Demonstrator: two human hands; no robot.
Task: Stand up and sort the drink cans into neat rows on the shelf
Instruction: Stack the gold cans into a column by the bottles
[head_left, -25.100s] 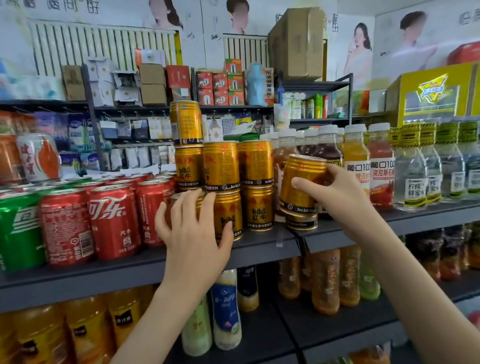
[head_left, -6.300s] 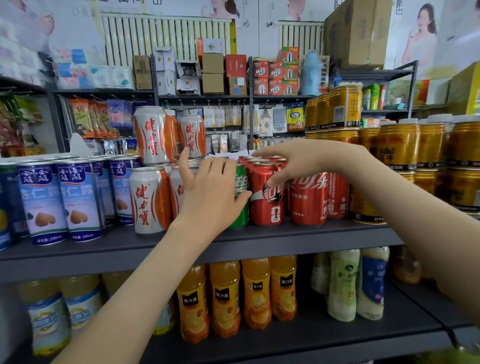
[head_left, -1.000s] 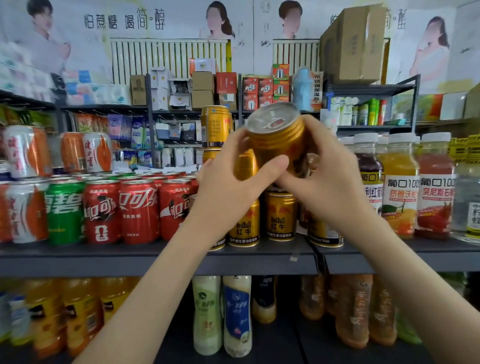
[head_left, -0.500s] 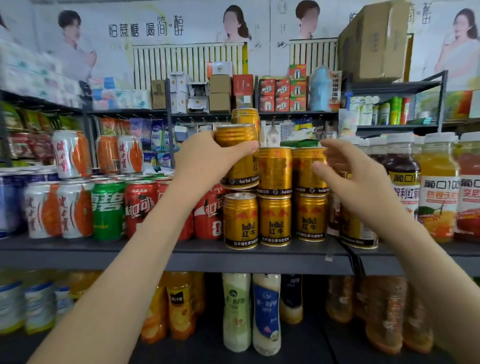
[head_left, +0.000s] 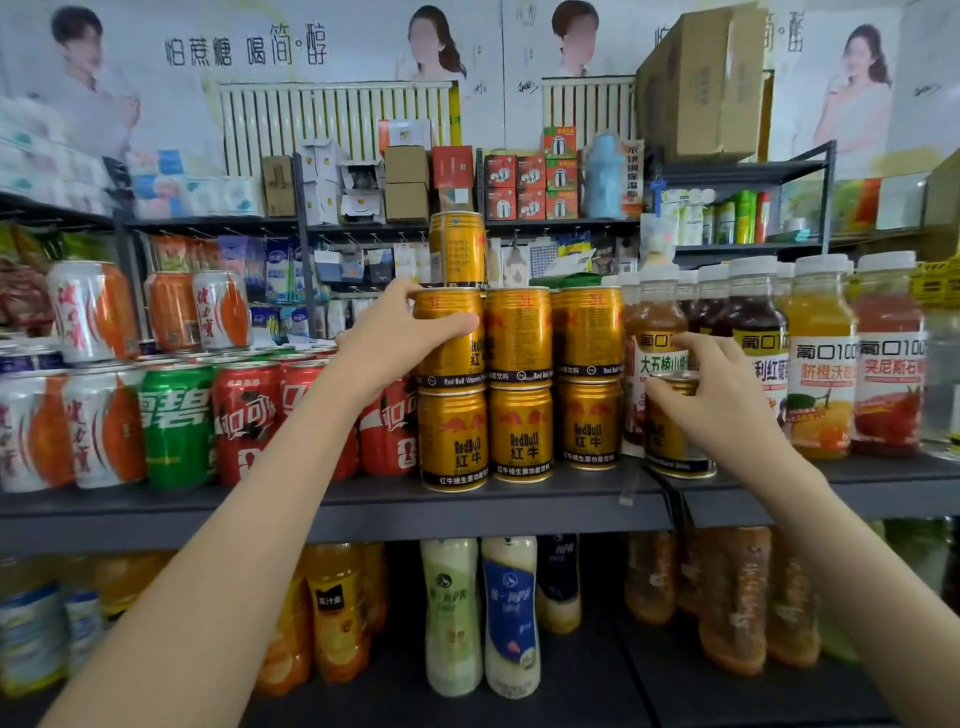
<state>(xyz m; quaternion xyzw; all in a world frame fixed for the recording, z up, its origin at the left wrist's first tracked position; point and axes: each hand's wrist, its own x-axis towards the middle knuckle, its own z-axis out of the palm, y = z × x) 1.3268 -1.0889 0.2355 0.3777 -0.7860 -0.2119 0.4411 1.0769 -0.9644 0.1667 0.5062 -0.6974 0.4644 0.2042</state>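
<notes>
l hand (head_left: 392, 340) grips stacked gold can (head_left: 453, 361), r hand (head_left: 724, 405) grips lone gold can (head_left: 669, 448)

Masked by the left hand (head_left: 395, 338) gripping it: left flank of the second-tier Red Bull can (head_left: 460, 343). Screened by that forearm: parts of the red cola cans (head_left: 387, 431). Buried under the right hand (head_left: 727, 400), fingers over its rim: upper right of the lone gold can (head_left: 667, 447), label mostly unreadable. Blocked by that hand too: label of the brown juice bottle (head_left: 655, 327). Cut by the left edge: white-and-orange cans (head_left: 23, 431); by the right edge: a clear bottle (head_left: 943, 374). Blurred beyond reading: amber bottles (head_left: 737, 597) on the lower shelf (head_left: 587, 691). Too small to identify: hanging packets (head_left: 363, 265) on the far rack.
</notes>
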